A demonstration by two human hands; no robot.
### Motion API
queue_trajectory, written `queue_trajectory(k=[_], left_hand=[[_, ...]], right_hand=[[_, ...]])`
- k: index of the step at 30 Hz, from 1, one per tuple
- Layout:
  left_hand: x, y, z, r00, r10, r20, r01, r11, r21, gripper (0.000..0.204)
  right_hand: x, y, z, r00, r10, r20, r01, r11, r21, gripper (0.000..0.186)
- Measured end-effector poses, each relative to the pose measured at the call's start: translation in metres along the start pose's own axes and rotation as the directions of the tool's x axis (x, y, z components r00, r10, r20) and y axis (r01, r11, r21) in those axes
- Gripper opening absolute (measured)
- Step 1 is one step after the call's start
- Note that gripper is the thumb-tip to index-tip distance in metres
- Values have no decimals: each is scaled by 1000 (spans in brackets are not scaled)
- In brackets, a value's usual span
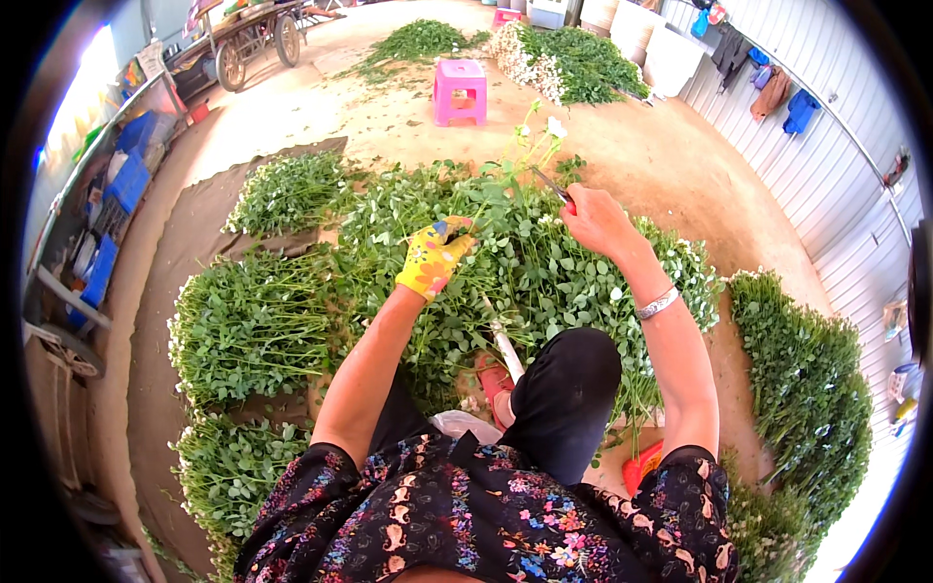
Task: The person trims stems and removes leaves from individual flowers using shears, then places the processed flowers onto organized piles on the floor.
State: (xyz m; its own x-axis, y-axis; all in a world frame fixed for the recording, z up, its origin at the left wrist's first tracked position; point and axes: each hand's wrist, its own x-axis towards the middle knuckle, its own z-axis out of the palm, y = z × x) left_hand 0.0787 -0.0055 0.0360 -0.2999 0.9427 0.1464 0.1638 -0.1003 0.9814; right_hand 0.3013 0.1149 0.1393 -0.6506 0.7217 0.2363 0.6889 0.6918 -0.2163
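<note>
Flower sprig (502,183): between your hands, leaning far and right from your left hand (436,257) toward the clippers (546,180) in your right hand (601,223).
Left hand: yellow-gloved, fingers curled round the sprig's leafy lower part, forearm angling up from near left.
Right hand: bare, wrapped round the clippers, blades pointing far left.
Left bundles (253,325): in rows, partly on dark cloth (160,360).
Green pile (583,277): spread beneath both hands.
Pink stool (461,89): beyond the pile.
Right bundles (802,389): along the right side, near the wall (768,117).

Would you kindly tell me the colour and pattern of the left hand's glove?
The glove is yellow with pink and blue patches, seen best in the head view.
</note>
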Motion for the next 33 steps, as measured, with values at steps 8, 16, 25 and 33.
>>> queue_trajectory(k=[8, 16, 25, 33], left_hand=[[10, -7, -14, 999, 31, -8, -32, 988, -150, 27], [6, -2, -21, 987, 124, -106, -120, 992, 50, 25], [-1, -1, -34, 879, 450, -156, -330, 811, 483, 24], [0, 36, -115, 853, -61, -519, -341, 687, -642, 15]], right_hand=[[6, -6, 7, 999, -29, -31, 31, 997, 75, 20], [26, -16, 2, 996, -85, -19, 85, 996, 16, 22], [38, -24, -1, 992, -120, 34, 117, 990, 82, 20], [46, -62, 7, 984, -118, 137, 22, 829, 559, 25]])
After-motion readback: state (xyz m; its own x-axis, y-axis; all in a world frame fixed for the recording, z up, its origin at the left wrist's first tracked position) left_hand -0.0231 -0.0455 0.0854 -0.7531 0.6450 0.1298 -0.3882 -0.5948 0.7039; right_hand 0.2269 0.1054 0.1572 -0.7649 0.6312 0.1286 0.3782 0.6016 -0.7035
